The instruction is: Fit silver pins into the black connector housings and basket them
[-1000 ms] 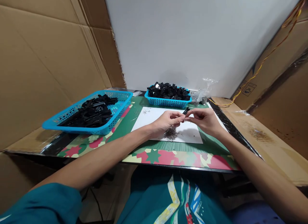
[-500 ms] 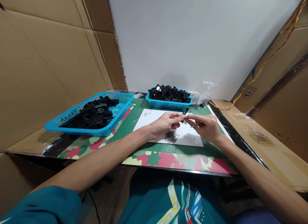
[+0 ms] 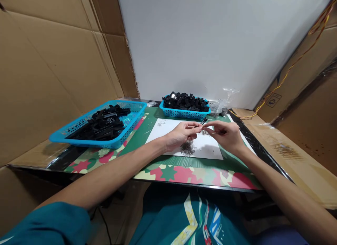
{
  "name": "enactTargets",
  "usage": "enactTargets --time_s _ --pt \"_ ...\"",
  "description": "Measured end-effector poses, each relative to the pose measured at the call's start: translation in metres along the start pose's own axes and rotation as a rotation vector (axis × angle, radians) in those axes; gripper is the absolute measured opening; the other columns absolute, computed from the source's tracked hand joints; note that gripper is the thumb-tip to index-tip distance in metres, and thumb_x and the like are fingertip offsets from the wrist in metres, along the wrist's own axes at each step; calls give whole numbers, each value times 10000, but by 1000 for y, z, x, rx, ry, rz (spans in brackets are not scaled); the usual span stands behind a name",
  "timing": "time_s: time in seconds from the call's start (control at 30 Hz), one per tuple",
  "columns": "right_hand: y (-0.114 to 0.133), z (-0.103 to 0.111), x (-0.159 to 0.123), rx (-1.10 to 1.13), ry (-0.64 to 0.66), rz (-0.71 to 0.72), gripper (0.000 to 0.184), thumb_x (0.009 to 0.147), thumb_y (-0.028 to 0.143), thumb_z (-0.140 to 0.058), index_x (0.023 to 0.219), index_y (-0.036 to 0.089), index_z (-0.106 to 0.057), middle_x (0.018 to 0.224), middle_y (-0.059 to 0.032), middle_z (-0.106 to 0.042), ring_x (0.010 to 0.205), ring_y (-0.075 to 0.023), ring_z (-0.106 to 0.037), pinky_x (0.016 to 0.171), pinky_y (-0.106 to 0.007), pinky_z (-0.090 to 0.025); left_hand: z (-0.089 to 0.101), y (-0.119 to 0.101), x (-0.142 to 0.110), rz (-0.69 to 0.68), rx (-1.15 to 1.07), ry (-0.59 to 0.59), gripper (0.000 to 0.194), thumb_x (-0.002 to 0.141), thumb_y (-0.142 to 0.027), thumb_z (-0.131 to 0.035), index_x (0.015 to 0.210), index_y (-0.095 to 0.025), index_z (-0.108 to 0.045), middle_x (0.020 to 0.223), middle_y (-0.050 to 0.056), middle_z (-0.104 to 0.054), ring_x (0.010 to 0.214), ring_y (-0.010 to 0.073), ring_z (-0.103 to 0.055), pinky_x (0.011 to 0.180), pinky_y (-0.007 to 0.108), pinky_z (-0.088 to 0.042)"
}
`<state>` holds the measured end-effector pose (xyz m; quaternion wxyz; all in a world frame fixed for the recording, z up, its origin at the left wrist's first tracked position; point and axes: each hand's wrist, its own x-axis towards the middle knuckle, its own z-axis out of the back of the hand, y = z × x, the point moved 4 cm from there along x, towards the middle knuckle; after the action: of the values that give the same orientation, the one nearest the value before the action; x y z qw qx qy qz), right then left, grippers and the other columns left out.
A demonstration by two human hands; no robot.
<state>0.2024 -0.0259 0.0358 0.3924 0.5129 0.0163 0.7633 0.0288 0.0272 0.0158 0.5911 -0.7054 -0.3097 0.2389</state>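
My left hand [image 3: 181, 135] pinches a narrow black plastic piece [image 3: 204, 121] between thumb and fingers, above a white sheet [image 3: 210, 152]. The piece's far end sticks up past the fingertips. My right hand [image 3: 226, 134] meets it from the other side, thumb and forefinger closed at the piece's near end. A thin, metal-looking tool [image 3: 214, 133] lies within the right hand's curled fingers; its kind is unclear. Whatever is between the right fingertips is too small to make out. Below the hands, a heap of tiny metal-looking parts [image 3: 187, 147] rests on the sheet.
At the left stands a large blue basket [image 3: 86, 143] with long black pieces. A smaller blue basket [image 3: 184, 114], heaped with black parts, stands at the back beside clear plastic bags [image 3: 221, 106]. Cardboard walls [image 3: 52, 55] flank the table; a yellow wire [image 3: 286, 69] hangs at right.
My right hand turned palm-down over the piece, showing the thin tool, then rolled back with its fingertips at the piece. My left hand keeps holding the black piece in nearly the same place.
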Motion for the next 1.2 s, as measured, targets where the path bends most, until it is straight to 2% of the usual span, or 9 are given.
enactTargets --time_s 0.2,0.3,0.5,0.67,0.77,0.9,1.07,1.13,1.2 --pt "-4 -2 1 -28 14 -122 259 947 393 -686 852 173 -785 554 60 -341 528 -112 -271 500 -281 -261 1 -6 -1 -118 196 -128 335 808 -442 -831 931 -142 -749 711 -16 -509 631 96 -387 589 269 -237" --pt "-4 -3 0 -48 21 -129 268 938 394 -681 833 169 -780 543 59 -353 521 -109 -276 497 -278 -260 3 -8 0 -183 311 -164 339 825 -457 -803 941 -141 -759 712 -2 -555 642 110 -425 590 271 -264" --pt "-1 5 1 -97 -77 -49 219 925 355 -685 838 182 -787 510 67 -377 485 -104 -293 484 -267 -284 1 -14 2 -341 402 -109 297 986 -380 -574 1013 -148 -757 989 75 -690 705 118 -527 652 277 -379" --pt "4 8 -2 -216 -125 74 188 937 305 -671 854 200 -803 474 58 -460 439 -94 -347 484 -248 -338 -1 -20 -2 -444 422 -108 223 969 -313 -640 1149 -183 -620 1009 58 -668 796 136 -586 771 292 -477" --pt "3 9 -3 -261 -139 66 213 941 342 -668 847 215 -809 466 46 -498 431 -98 -366 488 -249 -360 -2 -18 -4 -435 342 -101 319 932 -307 -706 1161 -228 -499 946 21 -641 785 137 -605 763 292 -485" --pt "0 10 -2 -165 -123 -2 246 942 402 -682 850 211 -807 486 52 -427 459 -106 -329 482 -268 -321 0 -15 -5 -387 301 -143 517 875 -316 -782 1252 -280 -429 949 -14 -571 742 111 -583 726 274 -461" --pt "-8 10 5 59 -39 -188 310 932 473 -707 825 194 -791 521 54 -337 496 -108 -267 481 -289 -234 2 -15 -4 -402 365 -186 505 871 -354 -789 1269 -263 -493 977 9 -574 788 125 -571 742 277 -449" --pt "-14 6 7 149 44 -289 344 899 502 -735 813 172 -780 513 52 -367 488 -98 -276 472 -283 -215 5 -15 -3 -404 369 -207 499 875 -372 -783 1273 -254 -507 970 20 -581 812 146 -591 752 292 -460" --pt "-23 0 7 237 155 -414 377 857 517 -765 809 143 -771 532 25 -484 487 -94 -350 467 -271 -240 7 -15 -1 -410 355 -218 478 892 -376 -761 1272 -242 -504 944 25 -591 820 160 -604 756 304 -472"
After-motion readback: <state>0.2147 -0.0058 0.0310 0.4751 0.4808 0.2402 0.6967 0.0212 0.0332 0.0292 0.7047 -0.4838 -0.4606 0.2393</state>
